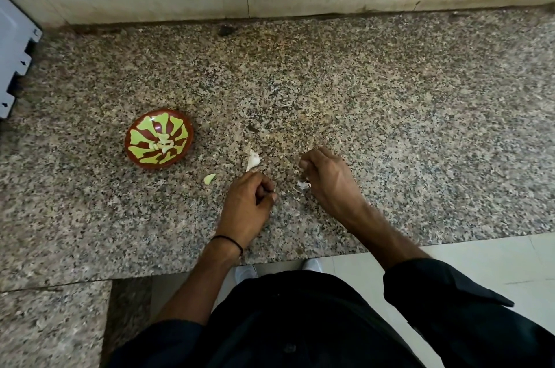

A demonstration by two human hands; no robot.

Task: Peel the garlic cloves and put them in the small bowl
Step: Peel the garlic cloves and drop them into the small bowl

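Far left, cut by the frame edge: a white panel (12, 52) with small dark arrow marks printed along its stepped side.

Left of centre on the speckled granite tabletop (390, 127): the small bowl (156, 166), red-brown with a yellow-green leaf pattern, upright, with a few pale peeled cloves (162, 145) at its middle.

Right of the bowl and apart from it: a greenish scrap (210, 178), then a white garlic piece (253, 160) lying just beyond the knuckles of the left hand (247, 202).

Fingers (264, 187) of that hand curled into the palm, thumb against the forefinger; cannot tell about any hold inside. Black thread (231, 240) round that wrist.

Near it, not touching: the right hand (327, 178), knuckles up, fingers (304, 165) bent under; clamped on garlic or not, cannot tell. White peel scraps (302, 185) on the stone just beside that palm.

Lower right: a black sleeve (435, 292).
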